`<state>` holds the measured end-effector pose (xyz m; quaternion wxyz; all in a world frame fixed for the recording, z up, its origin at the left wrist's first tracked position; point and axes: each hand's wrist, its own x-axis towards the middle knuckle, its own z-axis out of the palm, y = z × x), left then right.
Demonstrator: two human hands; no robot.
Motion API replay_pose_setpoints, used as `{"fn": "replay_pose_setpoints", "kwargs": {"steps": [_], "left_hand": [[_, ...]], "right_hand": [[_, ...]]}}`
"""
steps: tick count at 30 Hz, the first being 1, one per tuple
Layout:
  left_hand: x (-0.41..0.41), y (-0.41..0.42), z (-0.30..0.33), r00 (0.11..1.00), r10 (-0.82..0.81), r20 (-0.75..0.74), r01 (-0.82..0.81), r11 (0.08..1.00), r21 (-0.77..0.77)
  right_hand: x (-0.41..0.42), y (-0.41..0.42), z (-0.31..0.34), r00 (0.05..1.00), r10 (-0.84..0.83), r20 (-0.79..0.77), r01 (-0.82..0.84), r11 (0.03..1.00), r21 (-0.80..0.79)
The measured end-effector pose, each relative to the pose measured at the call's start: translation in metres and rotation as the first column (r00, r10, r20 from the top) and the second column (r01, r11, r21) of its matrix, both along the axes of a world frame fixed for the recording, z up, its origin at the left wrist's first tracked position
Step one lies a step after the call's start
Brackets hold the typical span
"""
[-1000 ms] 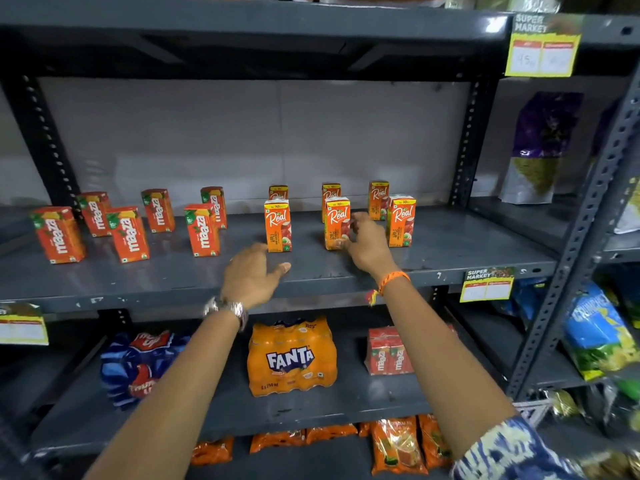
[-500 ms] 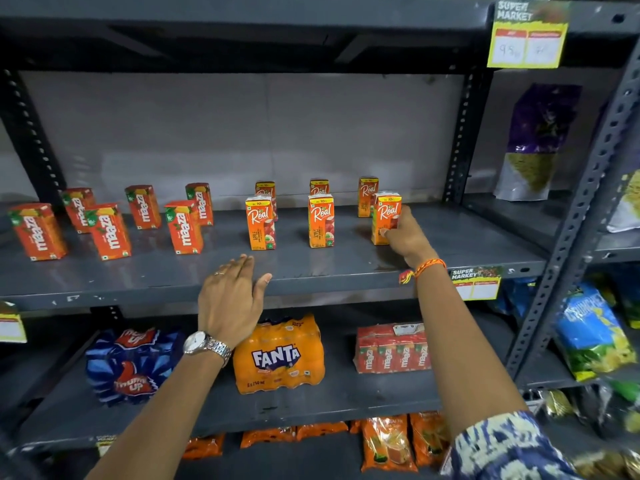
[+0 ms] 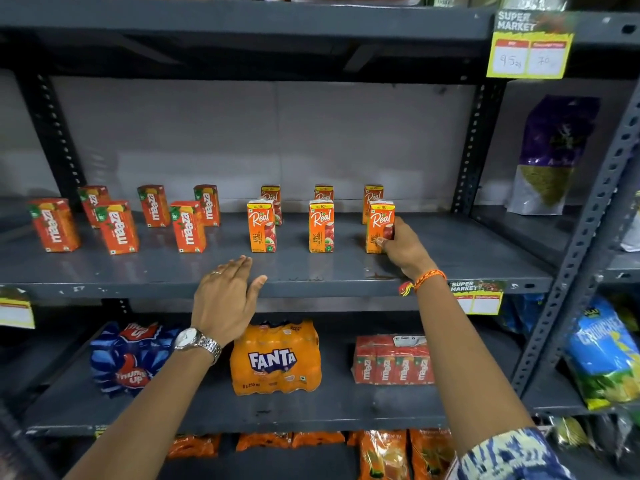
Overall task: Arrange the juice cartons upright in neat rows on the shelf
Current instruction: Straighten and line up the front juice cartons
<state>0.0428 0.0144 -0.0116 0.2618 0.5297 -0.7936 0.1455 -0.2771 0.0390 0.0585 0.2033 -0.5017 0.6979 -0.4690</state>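
Note:
Several small juice cartons stand upright on the grey metal shelf (image 3: 311, 278). On the left are orange-red Maaza cartons (image 3: 119, 227) in two loose rows. On the right are Real apple cartons in two rows of three; the front ones are the left carton (image 3: 261, 227), the middle carton (image 3: 321, 226) and the right carton (image 3: 379, 223). My right hand (image 3: 403, 249) grips the front right Real carton from its right side. My left hand (image 3: 227, 296) hovers flat and open over the shelf's front edge, holding nothing.
Below are a Thums Up pack (image 3: 133, 358), a Fanta pack (image 3: 275, 358) and a wrapped Maaza pack (image 3: 393, 362). A shelf upright (image 3: 585, 244) stands on the right, with snack bags (image 3: 604, 351) beyond it. Price tags (image 3: 530, 46) hang on the shelf edges.
My right hand left the middle front Real carton and moved right onto the front right carton, which shifted slightly right. My left hand drew back a little toward the shelf edge.

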Motion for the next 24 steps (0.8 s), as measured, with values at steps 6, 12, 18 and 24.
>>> {"fn": "replay_pose_setpoints", "kwargs": {"steps": [6,12,18,24], "left_hand": [[0.015,0.0,0.006,0.99,-0.128,-0.064,0.134,0.986,0.103],[0.082,-0.004,0.033,0.873,-0.193,-0.448,0.199,0.979,-0.034],[0.173,-0.048,0.045,0.711,0.145,-0.688,-0.124,0.989,0.08],[0.22,-0.104,0.07,0.814,0.155,-0.56,0.059,0.937,0.345]], "right_hand": [[0.008,0.005,0.004,0.988,-0.15,-0.031,0.147,0.986,-0.082],[0.111,0.009,0.01,0.848,-0.462,-0.261,0.272,0.801,-0.533],[0.254,-0.024,-0.001,0.944,-0.13,-0.304,-0.09,0.782,-0.617],[0.323,-0.091,0.007,0.949,0.203,-0.242,-0.244,0.958,-0.152]]}}
